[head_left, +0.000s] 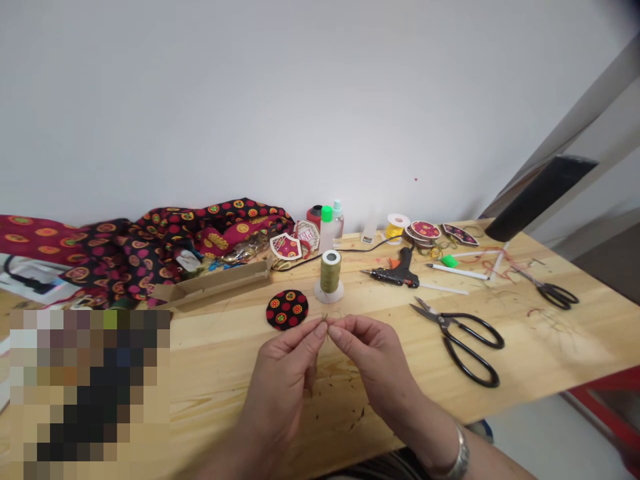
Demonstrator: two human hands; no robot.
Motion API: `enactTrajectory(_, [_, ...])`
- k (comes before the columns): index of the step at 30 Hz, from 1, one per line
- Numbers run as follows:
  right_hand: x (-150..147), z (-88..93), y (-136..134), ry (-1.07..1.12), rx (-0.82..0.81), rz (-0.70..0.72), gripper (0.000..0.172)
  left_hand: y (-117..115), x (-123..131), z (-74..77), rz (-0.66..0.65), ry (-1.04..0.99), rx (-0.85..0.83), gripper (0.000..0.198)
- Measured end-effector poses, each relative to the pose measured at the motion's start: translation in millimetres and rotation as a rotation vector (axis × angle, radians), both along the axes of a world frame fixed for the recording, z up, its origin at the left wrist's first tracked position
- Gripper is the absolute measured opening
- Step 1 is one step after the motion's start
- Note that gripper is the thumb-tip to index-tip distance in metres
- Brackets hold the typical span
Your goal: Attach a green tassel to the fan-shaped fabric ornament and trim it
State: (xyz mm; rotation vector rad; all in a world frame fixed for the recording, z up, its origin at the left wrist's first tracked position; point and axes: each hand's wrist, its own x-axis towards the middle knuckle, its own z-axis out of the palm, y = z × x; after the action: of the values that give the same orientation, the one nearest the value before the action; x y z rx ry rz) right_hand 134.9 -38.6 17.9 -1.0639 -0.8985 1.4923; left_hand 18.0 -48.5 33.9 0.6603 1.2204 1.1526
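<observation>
My left hand and my right hand meet above the front of the table, thumbs and forefingers pinched close together. Between the fingertips shows a short bit of thin olive thread; most of it is hidden by the fingers. Just beyond them an olive thread spool stands upright on its white base. To the left of the spool lies a round fabric-covered disc, black with red and yellow motifs. Large black-handled scissors rest with blades partly apart, right of my right hand.
A glue gun lies behind the scissors, its cable running left. Patterned fabric is heaped at the back left, beside a long cardboard box. Green-capped bottle, yellow spool, smaller scissors and a black tube stand or lie around.
</observation>
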Motion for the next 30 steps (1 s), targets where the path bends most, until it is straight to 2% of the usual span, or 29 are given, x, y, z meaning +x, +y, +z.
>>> enactTrajectory(7, [-1.3,0.0,-0.6,0.028,-0.039,-0.019,0.013,-1.0,2.5,-3.2,0.031,-0.010,-0.027,0.033])
enactTrajectory(14, [3.1,0.6,0.3,-0.051,-0.027,-0.026,0.017,-0.4,1.2,-4.4,0.045,-0.015,0.006,0.023])
enactTrajectory(17, [10.7,2.2,4.2,-0.072,0.017,0.036,0.020,-1.4,-1.1,-3.7,0.017,0.021,0.018,0.022])
enactTrajectory(22, [19.5,7.5,11.0,-0.081,0.063,0.246,0.021,-3.2,-2.2,1.1,-0.071,0.118,0.057,0.022])
enactTrajectory(26, [21.6,10.0,13.5,-0.007,0.008,0.228,0.016,-4.5,-2.9,4.3,-0.124,0.214,0.076,0.022])
enactTrajectory(30, [22.6,11.0,14.0,-0.022,0.019,0.217,0.013,-4.9,-4.5,3.9,-0.154,0.279,0.094,0.023])
